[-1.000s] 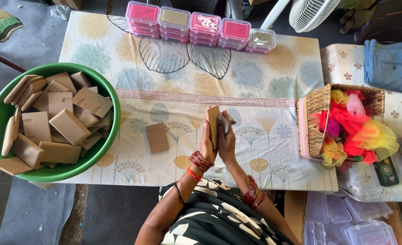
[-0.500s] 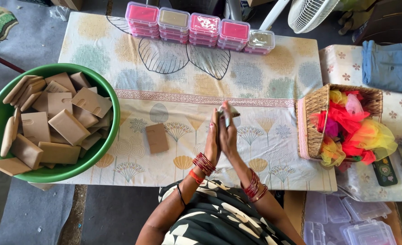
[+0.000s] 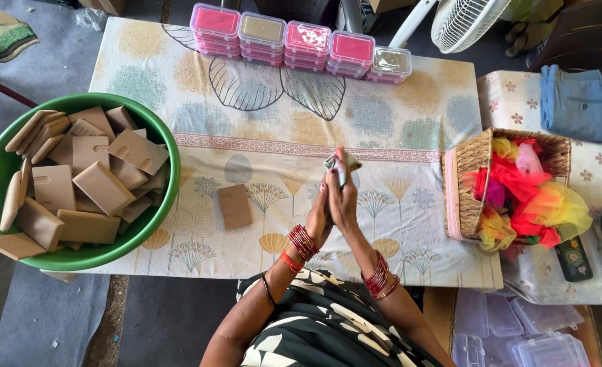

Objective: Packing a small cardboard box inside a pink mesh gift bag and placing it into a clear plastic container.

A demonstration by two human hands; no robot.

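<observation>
1. Both hands now press palm to palm above the table, while a second ago they held a brown card upright between them; that card no longer shows, and only a small pale folded piece (image 3: 342,163) sticks out at the fingertips.
2. Left hand (image 3: 320,212) is flat and closed against the right one, with its fingers straight and pointing away from the person.
3. Right hand (image 3: 345,197) is pressed the same way, and the pale piece is pinched between the two hands; I cannot tell what the piece is.
4. One single brown card (image 3: 235,206) lies flat on the patterned tablecloth (image 3: 246,109), just left of the hands and not touching them.
5. At the left edge of the table stands a green basin (image 3: 145,238), filled with many brown cards piled in disorder.
6. At the far edge stands a row of small plastic boxes (image 3: 301,42), stacked, most of them pink and some clear.
7. Right of the hands stands a woven basket (image 3: 467,163) with red, yellow and pink fabric pieces (image 3: 525,197) inside.
8. Nothing lies between the hands and the single card, and the cloth in front of the hands is bare up to the boxes.
9. A white fan (image 3: 471,20) stands beyond the table, and folded blue trousers (image 3: 576,102) lie on a second cloth at the right.
</observation>
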